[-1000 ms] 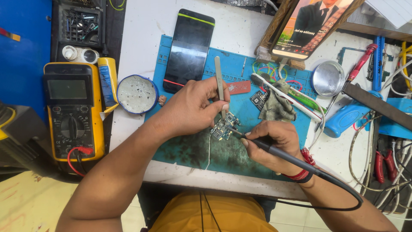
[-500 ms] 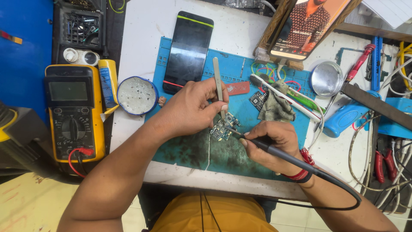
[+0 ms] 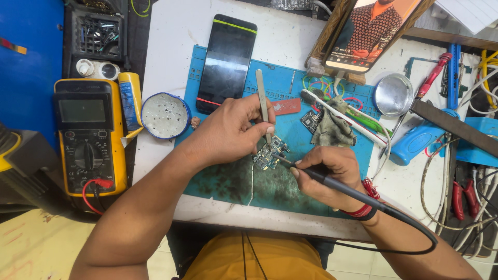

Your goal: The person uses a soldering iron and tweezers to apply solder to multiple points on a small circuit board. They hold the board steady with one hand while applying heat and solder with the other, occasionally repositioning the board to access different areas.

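My left hand point(image 3: 231, 127) pinches a pair of metal tweezers point(image 3: 263, 101), tips pointing down onto a small circuit board point(image 3: 268, 153). The board lies on a stained blue work mat point(image 3: 233, 181). My right hand point(image 3: 329, 171) grips a black soldering iron point(image 3: 342, 187) like a pen, its tip touching the board from the right. The iron's cable loops off toward the lower right. Both hands rest close together over the board.
A dark phone point(image 3: 227, 62) lies at the mat's top left. A yellow multimeter point(image 3: 91, 137) and a round tin point(image 3: 165, 115) sit to the left. A grey rag point(image 3: 332, 124), another small board point(image 3: 311, 121), a round metal dish point(image 3: 393, 94), pliers and cables crowd the right.
Both hands hold their places over the board. The view has shifted only slightly.
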`<state>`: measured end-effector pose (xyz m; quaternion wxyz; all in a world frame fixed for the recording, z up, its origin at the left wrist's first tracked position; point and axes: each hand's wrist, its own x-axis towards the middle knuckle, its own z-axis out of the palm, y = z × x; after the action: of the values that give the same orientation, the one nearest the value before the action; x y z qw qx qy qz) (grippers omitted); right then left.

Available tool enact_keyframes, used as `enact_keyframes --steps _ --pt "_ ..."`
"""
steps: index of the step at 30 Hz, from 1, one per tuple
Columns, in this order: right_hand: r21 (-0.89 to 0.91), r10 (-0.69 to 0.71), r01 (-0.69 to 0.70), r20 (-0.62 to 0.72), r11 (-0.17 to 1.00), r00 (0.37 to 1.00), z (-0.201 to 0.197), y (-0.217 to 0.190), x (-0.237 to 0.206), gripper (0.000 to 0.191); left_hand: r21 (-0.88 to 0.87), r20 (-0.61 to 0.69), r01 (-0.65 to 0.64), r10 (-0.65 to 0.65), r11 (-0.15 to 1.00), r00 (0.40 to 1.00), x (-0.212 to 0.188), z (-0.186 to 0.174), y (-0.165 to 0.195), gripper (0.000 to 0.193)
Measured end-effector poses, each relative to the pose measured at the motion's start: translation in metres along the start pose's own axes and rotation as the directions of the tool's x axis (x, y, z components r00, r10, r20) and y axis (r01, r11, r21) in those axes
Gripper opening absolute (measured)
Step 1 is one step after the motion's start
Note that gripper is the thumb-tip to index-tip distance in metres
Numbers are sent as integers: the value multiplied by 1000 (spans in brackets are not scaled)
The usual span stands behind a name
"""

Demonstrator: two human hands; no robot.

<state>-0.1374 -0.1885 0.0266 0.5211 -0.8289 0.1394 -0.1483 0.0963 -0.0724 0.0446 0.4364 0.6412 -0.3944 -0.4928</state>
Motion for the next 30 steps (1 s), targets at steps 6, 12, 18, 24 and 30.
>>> enact_keyframes --steps 6,12,18,24,30 --pt "2 29 -29 -6 1000 1000 1 1 -1 15 6 -1 12 -12 1000 1000 0 0 0 13" --pt "-16 -2 2 -3 1000 1000 0 1 -1 15 18 -3 24 -23 1000 1000 0 0 1 13" --pt "-23 -27 27 -5 999 1000 0 0 1 15 7 -2 14 -14 1000 1000 1 -1 0 14" --pt "-23 -49 49 -1 999 999 0 -1 2 15 12 -1 15 -15 1000 1000 0 -1 0 14" --pt "-70 -98 98 -3 993 995 1 -1 3 15 10 1 6 -6 1000 1000 1 -1 0 14"
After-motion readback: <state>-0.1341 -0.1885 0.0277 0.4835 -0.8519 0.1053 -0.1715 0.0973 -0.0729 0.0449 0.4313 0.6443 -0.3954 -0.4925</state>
